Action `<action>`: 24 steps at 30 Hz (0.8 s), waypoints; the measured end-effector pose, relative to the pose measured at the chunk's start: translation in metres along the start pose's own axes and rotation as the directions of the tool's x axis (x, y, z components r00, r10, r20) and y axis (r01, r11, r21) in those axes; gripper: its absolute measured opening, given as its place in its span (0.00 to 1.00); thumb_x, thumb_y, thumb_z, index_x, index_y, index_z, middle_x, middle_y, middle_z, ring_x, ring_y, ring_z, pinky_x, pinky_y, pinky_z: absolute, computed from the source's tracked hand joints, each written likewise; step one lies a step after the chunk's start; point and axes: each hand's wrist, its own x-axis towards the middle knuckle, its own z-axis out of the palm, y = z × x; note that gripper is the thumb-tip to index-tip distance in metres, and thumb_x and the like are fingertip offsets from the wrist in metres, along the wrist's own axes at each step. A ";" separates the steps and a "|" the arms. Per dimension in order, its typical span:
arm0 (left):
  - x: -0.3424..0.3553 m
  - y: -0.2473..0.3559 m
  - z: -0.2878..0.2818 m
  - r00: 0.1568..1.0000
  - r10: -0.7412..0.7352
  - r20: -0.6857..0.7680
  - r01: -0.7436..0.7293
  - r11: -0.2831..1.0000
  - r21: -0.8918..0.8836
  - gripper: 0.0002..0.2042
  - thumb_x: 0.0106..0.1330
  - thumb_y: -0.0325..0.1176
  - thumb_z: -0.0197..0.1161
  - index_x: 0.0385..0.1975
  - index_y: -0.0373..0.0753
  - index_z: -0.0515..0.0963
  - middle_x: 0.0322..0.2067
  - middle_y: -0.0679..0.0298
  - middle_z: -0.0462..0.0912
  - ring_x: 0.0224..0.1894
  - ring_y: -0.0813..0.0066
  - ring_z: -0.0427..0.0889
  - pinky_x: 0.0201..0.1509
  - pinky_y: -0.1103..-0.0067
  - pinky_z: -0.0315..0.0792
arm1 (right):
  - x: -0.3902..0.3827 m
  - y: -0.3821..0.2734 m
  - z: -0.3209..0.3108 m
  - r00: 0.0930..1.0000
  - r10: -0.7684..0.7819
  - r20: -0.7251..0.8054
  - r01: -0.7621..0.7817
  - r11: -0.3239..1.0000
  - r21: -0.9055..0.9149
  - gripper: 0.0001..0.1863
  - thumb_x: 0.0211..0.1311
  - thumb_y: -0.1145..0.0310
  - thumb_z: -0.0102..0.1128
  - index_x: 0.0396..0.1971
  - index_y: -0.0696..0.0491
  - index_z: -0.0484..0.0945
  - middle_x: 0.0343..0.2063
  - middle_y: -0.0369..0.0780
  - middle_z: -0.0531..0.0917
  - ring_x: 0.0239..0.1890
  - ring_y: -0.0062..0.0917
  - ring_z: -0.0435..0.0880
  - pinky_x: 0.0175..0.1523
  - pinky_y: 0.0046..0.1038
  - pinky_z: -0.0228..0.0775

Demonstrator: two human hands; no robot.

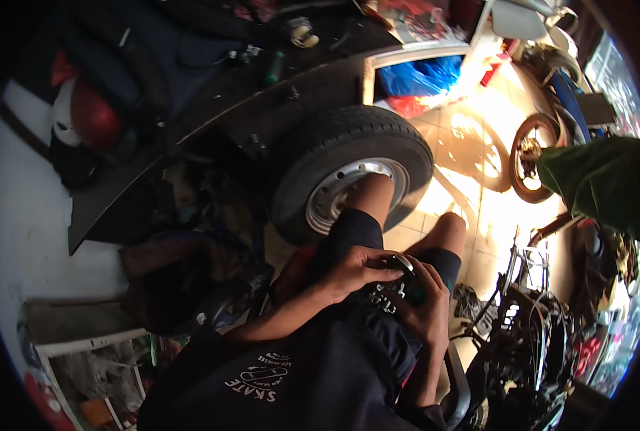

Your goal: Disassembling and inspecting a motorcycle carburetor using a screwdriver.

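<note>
Down at the far left, an open box (pixel 94 373) sat on the floor, its contents too dim to tell. The left hand (pixel 359 269) lay bent at the wrist over the lap, fingers curled on a small dark metal part (pixel 400 264). The right hand (pixel 427 305) came up beneath, fingers wrapped around the same part. A grey-rimmed tyre (pixel 352 172) stood just beyond the knees. Further right, a blue bag (pixel 420 75) filled a white-framed shelf.
</note>
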 end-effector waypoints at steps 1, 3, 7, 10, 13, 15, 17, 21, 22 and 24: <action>-0.004 0.005 -0.002 1.000 0.006 -0.010 -0.006 1.000 -0.026 0.18 0.69 0.27 0.70 0.57 0.31 0.82 0.47 0.63 0.88 0.51 0.79 0.85 0.59 0.81 0.77 | 0.004 -0.005 -0.002 1.000 0.012 0.010 -0.012 1.000 -0.003 0.40 0.49 0.66 0.83 0.64 0.56 0.77 0.53 0.48 0.84 0.54 0.43 0.86 0.57 0.39 0.80; -0.010 0.014 -0.004 0.999 0.032 -0.041 -0.034 0.998 -0.062 0.17 0.69 0.27 0.70 0.56 0.31 0.81 0.47 0.63 0.88 0.52 0.78 0.85 0.60 0.80 0.76 | 0.014 -0.015 -0.004 0.999 -0.018 0.034 0.018 1.000 -0.019 0.43 0.49 0.66 0.82 0.67 0.57 0.73 0.53 0.49 0.84 0.54 0.42 0.87 0.57 0.38 0.80; -0.024 0.028 -0.013 0.992 0.089 -0.086 -0.096 0.992 -0.086 0.18 0.69 0.27 0.70 0.57 0.31 0.81 0.49 0.62 0.88 0.53 0.76 0.85 0.61 0.79 0.76 | 0.031 -0.031 -0.004 0.988 -0.079 0.133 0.083 0.996 -0.024 0.40 0.54 0.69 0.77 0.69 0.54 0.72 0.52 0.50 0.85 0.51 0.44 0.87 0.55 0.39 0.81; -0.033 0.038 -0.022 0.988 0.113 -0.107 -0.124 0.987 -0.106 0.18 0.68 0.27 0.70 0.57 0.32 0.81 0.49 0.63 0.88 0.51 0.77 0.86 0.59 0.80 0.77 | 0.044 -0.039 -0.003 0.977 -0.080 0.197 0.085 0.996 -0.019 0.36 0.58 0.71 0.72 0.69 0.52 0.72 0.50 0.52 0.86 0.49 0.47 0.88 0.53 0.40 0.81; -0.040 0.049 -0.032 0.986 0.111 -0.126 -0.129 0.980 -0.152 0.20 0.67 0.26 0.72 0.58 0.33 0.80 0.46 0.64 0.89 0.48 0.79 0.87 0.54 0.82 0.79 | 0.057 -0.045 -0.004 0.958 -0.107 0.265 0.096 0.994 0.054 0.34 0.60 0.74 0.67 0.68 0.50 0.72 0.47 0.56 0.86 0.49 0.51 0.87 0.51 0.43 0.80; -0.042 0.057 -0.038 0.988 0.096 -0.118 -0.105 0.991 -0.079 0.22 0.67 0.25 0.70 0.61 0.32 0.77 0.46 0.60 0.89 0.47 0.75 0.88 0.54 0.78 0.81 | 0.066 -0.049 -0.003 0.956 -0.185 0.226 0.161 0.979 0.121 0.30 0.61 0.77 0.65 0.66 0.51 0.75 0.45 0.55 0.87 0.48 0.52 0.87 0.51 0.41 0.80; -0.045 0.062 -0.039 0.989 0.089 -0.121 -0.098 0.993 -0.066 0.26 0.67 0.24 0.70 0.65 0.32 0.72 0.44 0.57 0.89 0.45 0.71 0.89 0.53 0.75 0.82 | 0.072 -0.053 -0.005 0.964 -0.128 0.232 0.094 0.984 0.152 0.28 0.62 0.77 0.65 0.64 0.52 0.78 0.44 0.54 0.88 0.47 0.47 0.88 0.51 0.38 0.80; -0.055 0.074 -0.040 0.976 0.191 -0.103 -0.194 0.981 -0.026 0.27 0.68 0.26 0.70 0.66 0.32 0.69 0.42 0.54 0.89 0.45 0.71 0.90 0.51 0.76 0.83 | 0.081 -0.061 -0.010 0.989 -0.042 0.139 0.012 0.979 0.204 0.27 0.59 0.72 0.71 0.60 0.55 0.82 0.34 0.43 0.91 0.31 0.22 0.86 0.40 0.24 0.76; -0.058 0.080 -0.043 0.974 0.198 -0.109 -0.199 0.980 -0.002 0.27 0.68 0.26 0.70 0.66 0.32 0.70 0.42 0.54 0.89 0.45 0.71 0.90 0.51 0.76 0.83 | 0.084 -0.062 -0.011 0.993 -0.054 0.101 0.031 0.976 0.214 0.27 0.57 0.70 0.73 0.59 0.54 0.83 0.32 0.40 0.91 0.28 0.17 0.85 0.37 0.22 0.74; -0.061 0.095 -0.053 0.965 0.240 -0.107 -0.236 0.970 0.051 0.25 0.68 0.26 0.70 0.65 0.33 0.71 0.43 0.53 0.89 0.45 0.70 0.90 0.51 0.75 0.83 | 0.089 -0.064 -0.013 0.997 0.010 0.081 -0.024 0.983 0.182 0.27 0.56 0.67 0.74 0.58 0.54 0.85 0.30 0.38 0.92 0.24 0.12 0.84 0.34 0.19 0.73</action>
